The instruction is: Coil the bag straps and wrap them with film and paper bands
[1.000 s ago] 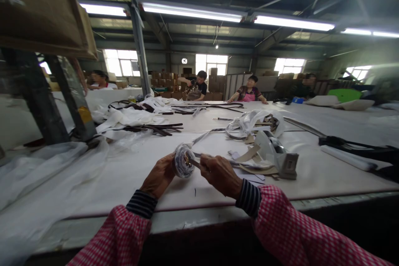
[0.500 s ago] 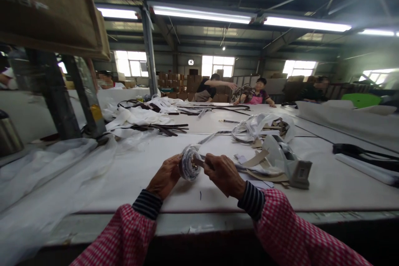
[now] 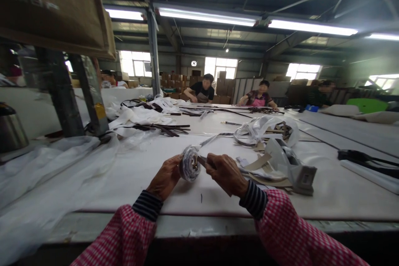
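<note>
The left hand [image 3: 165, 178] has its grip clamped on the left rim of a round, grey-and-white wrapped coil [image 3: 188, 169], its spiral face turned toward the right hand [image 3: 228, 173]; some of the left fingers are hidden behind it. A shiny gold-coloured metal piece [image 3: 195, 163] shows within the coil. The right grip is closed around a flat, narrow, dull brown strip [image 3: 202, 161], whose tip points at the coil's right side; whether they touch, I cannot tell. The coil sits between both hands, over the front of the white-covered desk [image 3: 140, 178].
</note>
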{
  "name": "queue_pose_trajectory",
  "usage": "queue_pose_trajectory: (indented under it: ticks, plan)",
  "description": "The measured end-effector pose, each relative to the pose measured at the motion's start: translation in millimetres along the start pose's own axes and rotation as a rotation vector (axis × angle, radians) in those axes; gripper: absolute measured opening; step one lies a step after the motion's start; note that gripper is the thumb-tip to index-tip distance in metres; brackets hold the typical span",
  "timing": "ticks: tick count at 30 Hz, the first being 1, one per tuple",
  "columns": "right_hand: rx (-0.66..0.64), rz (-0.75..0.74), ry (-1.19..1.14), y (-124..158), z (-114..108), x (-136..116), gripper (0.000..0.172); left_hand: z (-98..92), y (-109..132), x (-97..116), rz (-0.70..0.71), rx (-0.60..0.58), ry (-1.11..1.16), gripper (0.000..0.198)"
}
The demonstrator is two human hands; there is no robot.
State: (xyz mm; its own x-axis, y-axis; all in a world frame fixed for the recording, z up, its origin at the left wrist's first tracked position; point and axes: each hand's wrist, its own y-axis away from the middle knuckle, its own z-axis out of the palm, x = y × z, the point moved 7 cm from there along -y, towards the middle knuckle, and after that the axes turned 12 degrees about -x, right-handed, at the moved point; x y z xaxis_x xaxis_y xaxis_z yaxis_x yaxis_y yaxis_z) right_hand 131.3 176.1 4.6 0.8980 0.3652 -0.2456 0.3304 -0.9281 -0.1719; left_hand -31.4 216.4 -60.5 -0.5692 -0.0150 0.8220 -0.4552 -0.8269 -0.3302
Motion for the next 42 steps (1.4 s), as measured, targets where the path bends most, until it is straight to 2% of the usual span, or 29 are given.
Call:
queue_pose_trajectory:
  ticks: [5, 11, 15, 19, 24, 30, 33, 36, 39, 42]
  plan:
    - [0.045, -0.017, 0.126, -5.3, 10.3, -13.2, 0.012, -3.9, -2.1, -4.2, -0.017, -0.013, -0.009, 0.033]
    - [0.116, 0.026, 0.151, 1.3, 7.3, -13.2, 0.01, -15.1, -1.7, -2.8, 0.02, 0.083, 0.019, 0.031]
    - [0.072, -0.005, 0.128, -1.8, 14.2, -11.1, 0.009, -6.3, -1.0, -2.6, 0.004, 0.02, -0.021, 0.03]
    - [0.002, -0.086, -0.032, -12.5, 18.8, -16.9, 0.013, 6.6, 0.9, -2.5, -0.044, -0.061, -0.097, 0.03]
    - [-0.003, -0.143, -0.208, -19.9, 17.2, -20.7, 0.014, 7.5, 2.1, -0.1, -0.038, -0.053, -0.158, 0.028]
    - [-0.032, -0.257, -0.454, -22.0, 23.0, -8.3, 0.015, 9.5, 3.4, -2.0, -0.056, -0.055, -0.253, 0.028]
    - [-0.038, -0.269, -0.531, -12.6, 25.1, -0.7, 0.007, 11.2, 6.5, -0.6, -0.047, -0.034, -0.298, 0.028]
    - [-0.025, -0.26, -0.658, 3.3, 24.3, -0.4, 0.013, 15.9, 11.4, 4.7, -0.042, -0.017, -0.34, 0.029]
    - [0.021, -0.264, -0.715, 16.9, 18.9, -9.0, 0.004, 28.0, 16.8, 14.7, -0.041, -0.038, -0.402, 0.03]
    - [0.063, -0.334, -0.681, 26.5, 10.9, -21.7, 0.007, 41.9, 22.8, 29.3, -0.047, -0.045, -0.492, 0.032]
